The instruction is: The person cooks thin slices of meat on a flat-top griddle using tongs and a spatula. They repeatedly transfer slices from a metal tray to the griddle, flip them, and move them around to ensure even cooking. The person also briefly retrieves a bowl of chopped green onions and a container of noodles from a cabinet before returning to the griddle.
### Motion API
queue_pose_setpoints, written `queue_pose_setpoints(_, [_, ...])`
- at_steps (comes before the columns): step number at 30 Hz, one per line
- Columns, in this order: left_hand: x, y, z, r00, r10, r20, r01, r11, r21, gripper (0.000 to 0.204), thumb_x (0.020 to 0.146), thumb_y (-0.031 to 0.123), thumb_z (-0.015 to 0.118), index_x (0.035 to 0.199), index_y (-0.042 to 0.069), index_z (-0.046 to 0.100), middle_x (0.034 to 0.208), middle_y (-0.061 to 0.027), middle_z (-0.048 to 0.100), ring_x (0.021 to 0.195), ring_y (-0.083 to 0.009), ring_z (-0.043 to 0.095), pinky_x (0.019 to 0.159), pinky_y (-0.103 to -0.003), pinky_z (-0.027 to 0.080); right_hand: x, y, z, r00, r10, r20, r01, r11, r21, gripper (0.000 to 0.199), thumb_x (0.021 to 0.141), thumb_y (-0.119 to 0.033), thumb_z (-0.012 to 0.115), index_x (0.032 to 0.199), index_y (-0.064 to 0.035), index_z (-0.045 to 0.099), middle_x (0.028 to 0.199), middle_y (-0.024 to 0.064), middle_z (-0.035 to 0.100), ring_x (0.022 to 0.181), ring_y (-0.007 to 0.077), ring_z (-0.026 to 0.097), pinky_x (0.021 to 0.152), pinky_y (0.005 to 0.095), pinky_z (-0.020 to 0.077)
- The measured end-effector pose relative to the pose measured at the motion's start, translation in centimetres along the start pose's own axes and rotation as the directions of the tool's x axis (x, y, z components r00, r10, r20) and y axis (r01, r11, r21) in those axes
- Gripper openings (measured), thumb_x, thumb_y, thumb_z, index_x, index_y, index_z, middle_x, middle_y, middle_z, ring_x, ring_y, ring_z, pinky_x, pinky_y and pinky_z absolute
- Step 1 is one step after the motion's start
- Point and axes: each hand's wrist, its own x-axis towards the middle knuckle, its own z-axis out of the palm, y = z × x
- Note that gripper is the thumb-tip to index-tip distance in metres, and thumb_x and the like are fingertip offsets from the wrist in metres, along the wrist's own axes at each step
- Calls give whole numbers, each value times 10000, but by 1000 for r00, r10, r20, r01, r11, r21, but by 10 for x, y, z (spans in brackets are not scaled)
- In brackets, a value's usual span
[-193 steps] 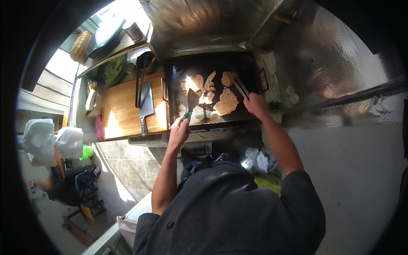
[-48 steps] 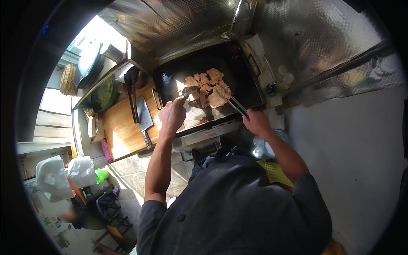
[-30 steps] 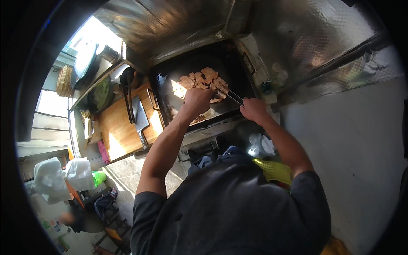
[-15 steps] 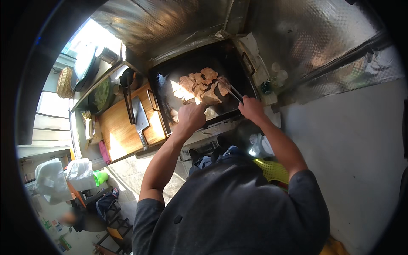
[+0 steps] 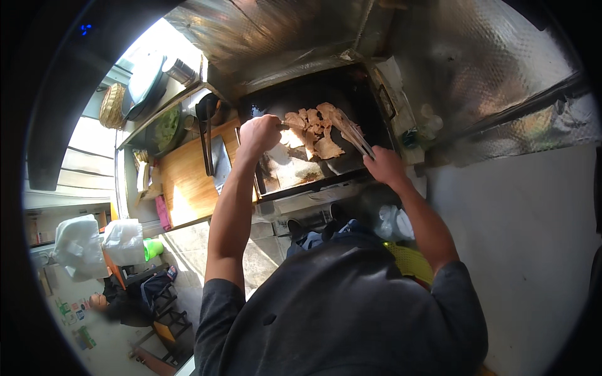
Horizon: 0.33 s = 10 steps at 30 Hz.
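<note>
A dark flat griddle (image 5: 301, 84) holds pieces of browned sliced meat (image 5: 326, 148) in its middle. My right hand (image 5: 386, 167), at the griddle's front right, is closed round metal tongs (image 5: 360, 141). The tongs' far ends reach in among the slices on the right side of the heap. My left hand (image 5: 261, 133) is a fist over the griddle's left part, beside the heap. A thin end of something sticks out of it toward the meat, too small to name.
Left of the griddle lies a wooden cutting board (image 5: 182, 175) with a cleaver (image 5: 221, 164) and black tongs (image 5: 206, 135). Beyond it stands a bowl of greens (image 5: 165, 130). Foil-covered walls (image 5: 451, 62) rise behind and to the right. A person (image 5: 125, 301) is at the lower left.
My left hand has moved left and away from me, from the meat's near edge to the griddle's left side. The right hand's tongs have shifted among the slices. The whole view has shifted slightly.
</note>
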Motion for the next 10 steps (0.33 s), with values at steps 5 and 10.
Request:
queue_pose_setpoints(5, [18, -11, 15, 995, 77, 57, -83, 989, 123, 284, 855, 217, 634, 1086, 246, 797, 941, -129, 766, 896, -326, 741, 794, -416, 591, 60, -57, 43, 993, -86, 80, 90, 995, -36, 279, 866, -285, 663, 899, -11, 703, 862, 218, 732, 843, 402, 725, 744, 511, 575])
queue_pose_setpoints(10, [-14, -14, 10, 992, 5, 123, -18, 995, 103, 346, 792, 206, 683, 1116, 236, 802, 1051, -134, 770, 1038, -304, 729, 896, -384, 579, 102, -86, 85, 983, -55, 174, 84, 983, -164, 345, 860, -333, 702, 1056, -51, 732, 962, 202, 760, 921, 403, 740, 812, 500, 581])
